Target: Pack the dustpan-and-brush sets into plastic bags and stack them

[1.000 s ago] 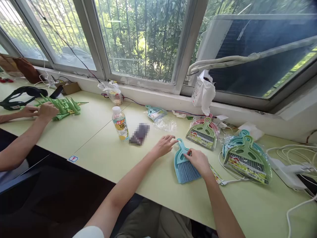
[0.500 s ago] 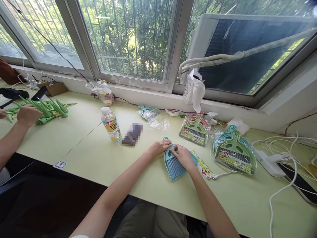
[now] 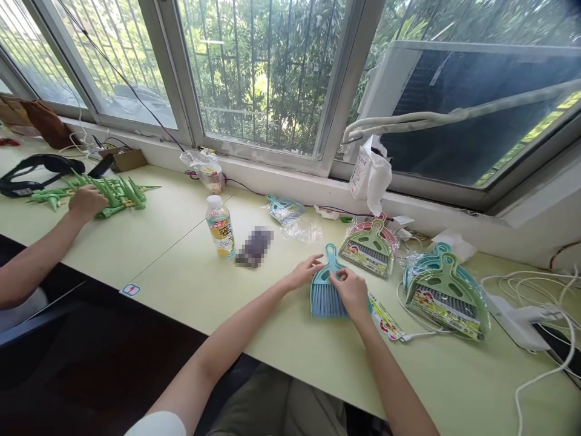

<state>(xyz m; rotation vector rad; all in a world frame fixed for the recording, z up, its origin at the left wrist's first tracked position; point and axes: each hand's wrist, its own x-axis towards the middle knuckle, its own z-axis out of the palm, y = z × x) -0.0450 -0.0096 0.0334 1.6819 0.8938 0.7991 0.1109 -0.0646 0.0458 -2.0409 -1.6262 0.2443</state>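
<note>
A blue hand broom [image 3: 325, 300] lies on a dustpan on the table in front of me, its handle pointing away and its grey-blue bristles toward me. My right hand [image 3: 351, 292] pinches the upper part of the broom's head, thumb and fingertips together. Beside the broom's left edge rests my left hand [image 3: 305, 272], fingers stretched out and close to the handle; whether they touch it I cannot tell. Most of the dustpan is hidden under the broom and my right hand. A printed card strip [image 3: 385, 318] lies just right of that hand.
Wrapped broom sets [image 3: 445, 297] stand at the right, with another pair [image 3: 368, 248] behind. A drink bottle [image 3: 221, 227], a blurred dark object [image 3: 255, 247] and a power strip [image 3: 517, 324] with cables share the table. At left, another person's hand [image 3: 88, 203] touches green spiky pieces [image 3: 129, 192].
The broom and dustpan have turned so the handle points straight away from me. My left hand has come off the handle to its left side. The whole view has shifted.
</note>
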